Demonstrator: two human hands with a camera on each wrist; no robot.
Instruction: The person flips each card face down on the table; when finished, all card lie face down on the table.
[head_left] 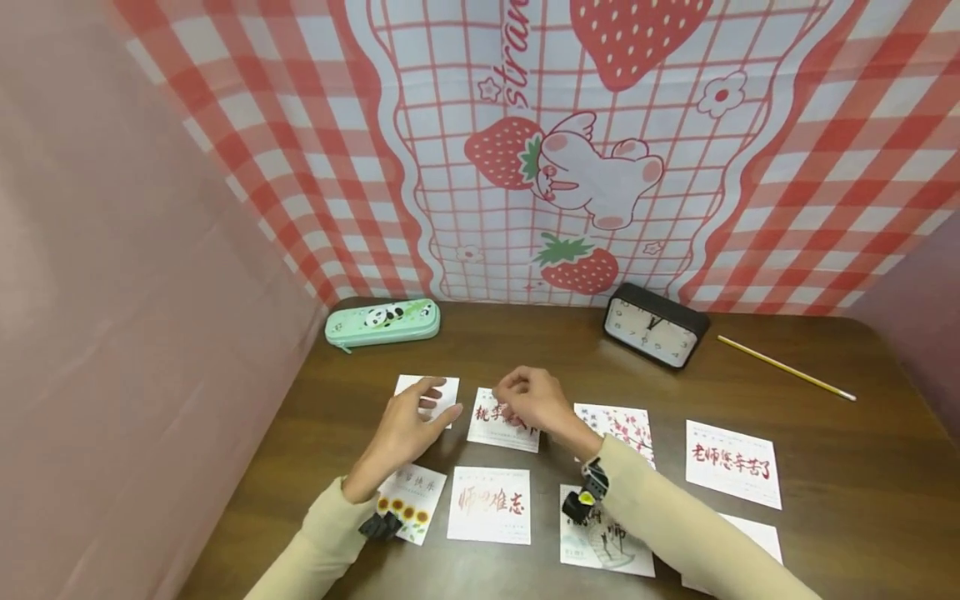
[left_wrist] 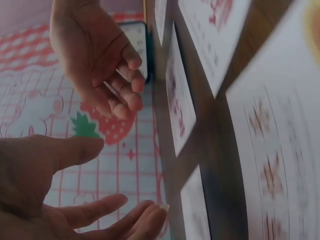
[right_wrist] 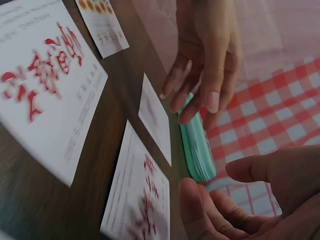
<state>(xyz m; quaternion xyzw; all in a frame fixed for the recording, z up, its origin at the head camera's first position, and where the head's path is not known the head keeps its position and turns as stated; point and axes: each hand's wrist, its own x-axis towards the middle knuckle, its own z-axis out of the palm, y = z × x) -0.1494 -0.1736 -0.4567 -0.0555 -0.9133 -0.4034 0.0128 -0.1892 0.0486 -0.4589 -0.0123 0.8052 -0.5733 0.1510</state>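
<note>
My left hand hovers over a mostly white card in the back row, fingers spread and nothing in them. Above a card with red brush characters, just to its right, is my right hand, its fingers loosely bent. In the left wrist view the right hand's palm shows no object held. The hands stand apart, facing each other. Nearer me lie a sunflower card by the left wrist and another red-lettered card. A blossom card is partly behind the right forearm.
An ink-drawn card lies under the right forearm. Further right are a red-lettered card and a part-hidden card. Along the back stand a green panda pencil case, a black clock and a yellow pencil.
</note>
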